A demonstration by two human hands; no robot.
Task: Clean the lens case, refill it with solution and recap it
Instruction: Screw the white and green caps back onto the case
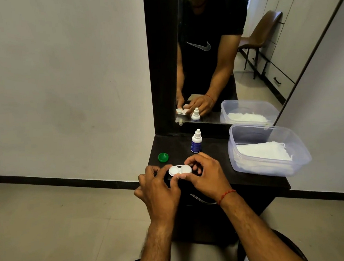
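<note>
A white two-well lens case sits at the front edge of the dark dresser top, held between both hands. My left hand grips its left end with fingers and thumb. My right hand holds the right end, its fingers curled over the right well. Whether the right well carries a cap I cannot tell. A green cap lies loose on the top, to the left behind the case. A small solution bottle with a white nozzle and blue label stands upright just behind the case.
A clear plastic tub holding white tissues stands on the right of the dresser top. A mirror rises behind the bottle and tub. A drawer handle shows below my right wrist. Floor lies to the left and below.
</note>
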